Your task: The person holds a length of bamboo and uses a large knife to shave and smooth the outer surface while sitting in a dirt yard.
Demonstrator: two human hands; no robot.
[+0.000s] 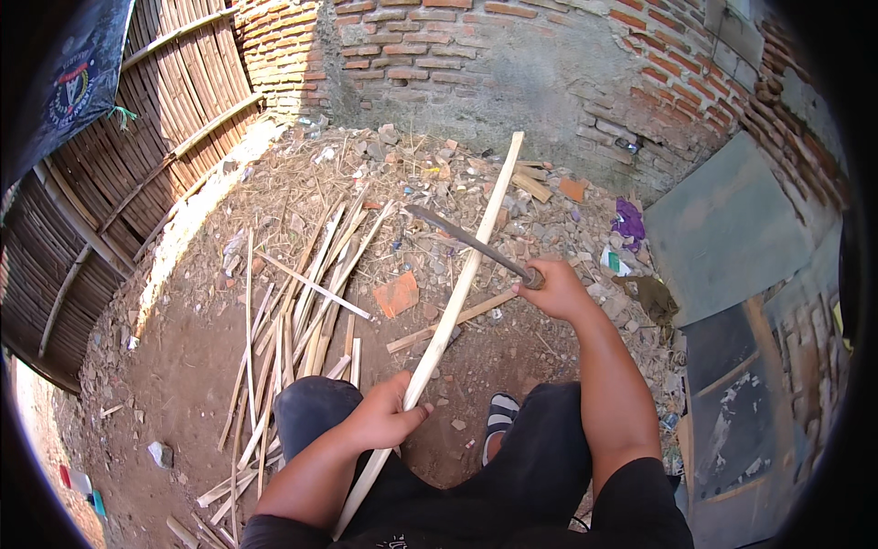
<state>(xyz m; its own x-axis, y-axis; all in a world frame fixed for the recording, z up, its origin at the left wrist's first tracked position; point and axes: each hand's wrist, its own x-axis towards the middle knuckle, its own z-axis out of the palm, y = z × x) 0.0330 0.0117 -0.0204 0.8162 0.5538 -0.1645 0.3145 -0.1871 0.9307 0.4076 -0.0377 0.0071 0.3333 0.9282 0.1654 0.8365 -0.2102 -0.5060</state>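
Observation:
My left hand (388,416) grips a long, pale wooden strip (457,307) that runs diagonally from the lower edge, between my knees, up toward the far wall. My right hand (547,284) holds the handle of a long, dark machete-like blade (448,231), which crosses the strip above my left hand; whether it touches the wood I cannot tell. A loose pile of thin split strips (320,284) lies on the dirt to the left, and a shorter piece of wood (423,334) lies behind the strip.
A woven bamboo wall (137,201) with a hanging tarp (64,69) stands left. A brick wall (476,64) closes the far side, above scattered rubble (396,294) and a purple scrap (627,220). Grey boards (722,238) lean at the right. My sandalled foot (500,416) is below.

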